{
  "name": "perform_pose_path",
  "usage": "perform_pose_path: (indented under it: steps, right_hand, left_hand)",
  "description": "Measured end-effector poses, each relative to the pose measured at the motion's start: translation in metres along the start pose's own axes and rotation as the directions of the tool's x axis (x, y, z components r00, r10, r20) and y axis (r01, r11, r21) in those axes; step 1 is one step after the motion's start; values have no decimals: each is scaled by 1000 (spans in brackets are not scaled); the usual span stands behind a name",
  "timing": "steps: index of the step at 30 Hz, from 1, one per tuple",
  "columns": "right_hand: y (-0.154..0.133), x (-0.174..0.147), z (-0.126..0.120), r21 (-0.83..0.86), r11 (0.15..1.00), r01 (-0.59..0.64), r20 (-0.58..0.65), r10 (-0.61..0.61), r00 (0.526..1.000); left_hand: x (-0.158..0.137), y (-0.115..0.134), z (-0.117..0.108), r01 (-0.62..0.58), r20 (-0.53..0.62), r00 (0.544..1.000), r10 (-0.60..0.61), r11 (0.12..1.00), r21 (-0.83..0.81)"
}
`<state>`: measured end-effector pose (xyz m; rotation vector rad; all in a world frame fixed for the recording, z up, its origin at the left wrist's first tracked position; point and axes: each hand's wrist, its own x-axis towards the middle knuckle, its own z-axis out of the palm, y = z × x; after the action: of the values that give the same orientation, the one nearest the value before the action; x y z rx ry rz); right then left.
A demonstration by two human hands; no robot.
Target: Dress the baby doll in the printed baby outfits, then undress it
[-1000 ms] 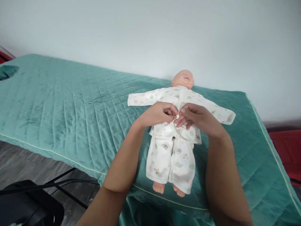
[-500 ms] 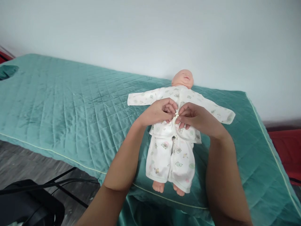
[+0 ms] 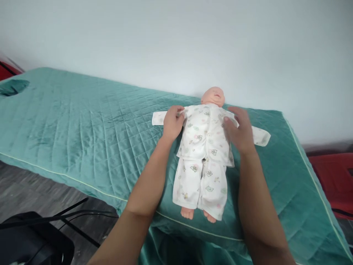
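Observation:
A baby doll (image 3: 213, 96) lies on its back, dressed in a white printed jacket (image 3: 196, 129) and matching trousers (image 3: 187, 182). The jacket's front edges meet down the middle, and its sleeves stretch out to both sides. My left hand (image 3: 173, 123) is at the sleeve by the doll's shoulder on the left, thumb and fingers a little apart, touching or just over the cloth. Over the opposite shoulder is my right hand (image 3: 240, 129), slightly blurred, its thumb spread from the fingers. Neither hand shows cloth pinched in it. Bare feet (image 3: 187, 213) stick out of the trouser legs.
A green quilted cover (image 3: 91, 125) spreads over the long bed beneath the doll, with a hole (image 3: 12, 87) at its far left. Behind it rises a pale wall (image 3: 165, 44). A red object (image 3: 332, 180) stands at the right, a black item (image 3: 35, 239) at lower left.
Both hands have let go of the jacket's front and moved apart and upward, one to each shoulder. The jacket front now lies flatter and uncovered. The view has shifted slightly.

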<state>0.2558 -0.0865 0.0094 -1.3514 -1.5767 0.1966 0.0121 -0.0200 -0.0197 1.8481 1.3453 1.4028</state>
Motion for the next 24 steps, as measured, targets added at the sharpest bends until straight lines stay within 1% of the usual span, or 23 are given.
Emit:
perform_pose_path:
  steps: [1,2,4,5,7,9,12,15,18,21,23,24]
  right_hand:
    - [10,-1,4,-26,999,27,30,-27,999]
    - [18,-2,8,-38,999,27,61,-24,998]
    - [34,-7,9,-86,996,-16,116,26,993]
    - [41,-11,7,-147,989,-34,131,54,990]
    - [55,-21,-6,-326,944,-47,150,100,984]
    - [69,-33,-27,-503,863,-50,164,153,975]
    - [88,-51,-61,-660,744,-104,142,259,955]
    - [99,-63,-82,-729,659,-184,81,351,933]
    - [101,-67,-85,-756,604,-253,19,406,914]
    - [98,-66,-82,-754,594,-280,1,427,904]
    - [93,-66,-77,-748,589,-306,-44,415,909]
    - [88,-66,-74,-740,598,-307,-73,383,921]
  left_hand:
    - [-1,-7,2,-49,22,999,46,989,140]
    - [-4,-13,2,-90,64,995,76,963,255]
    - [-11,-21,-6,-153,168,981,92,902,404]
    - [-15,-25,-13,-169,206,975,82,876,452]
    - [-21,-33,-30,-159,238,971,33,834,529]
    - [-23,-43,-50,-64,193,979,-64,807,588]
    - [-19,-60,-71,100,101,975,-200,792,602]
    - [-14,-71,-77,142,67,972,-224,795,590]
    - [-12,-74,-75,160,23,977,-211,804,572]
    - [-13,-73,-73,193,-27,977,-213,812,550]
    - [-14,-73,-72,201,-38,976,-215,812,549]
    - [-14,-73,-72,207,-42,975,-220,813,545]
